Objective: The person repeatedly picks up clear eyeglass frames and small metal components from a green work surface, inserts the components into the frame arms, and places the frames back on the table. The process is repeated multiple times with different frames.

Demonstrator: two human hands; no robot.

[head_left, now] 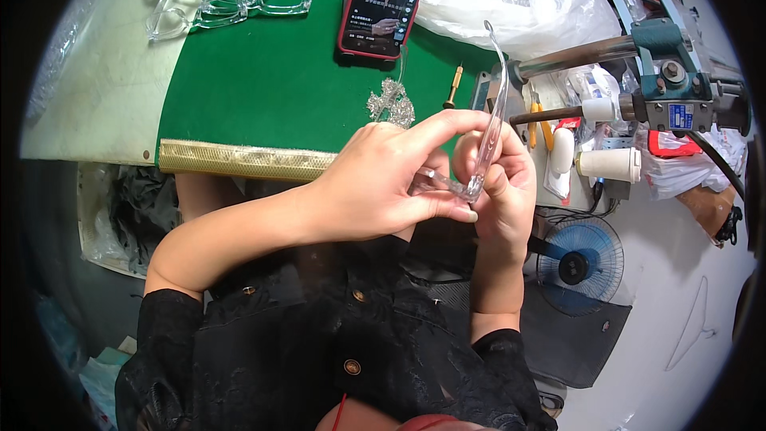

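Observation:
Both hands meet over the table's front edge, around a clear plastic eyeglass frame point(495, 112). Its temple points up past my fingers, with the curved tip at the top. My left hand point(383, 172) is closed on the front part of the frame, which its fingers mostly hide. At the hinge end, my right hand point(507, 183) pinches the temple between thumb and fingers. A heap of tiny silvery metal pieces, apparently screws point(391, 105), lies on the green mat point(263, 84) beyond my left hand. Near it is a small screwdriver point(454, 86) with a yellowish handle.
Several clear eyeglass frames point(231, 4) are piled at the far left. A red-cased phone point(377, 12) stands at the back beside clear plastic bags point(511, 0). At right are a metal machine point(674, 84), orange-handled pliers point(546, 126), a white cup point(610, 164) and a fan point(578, 263).

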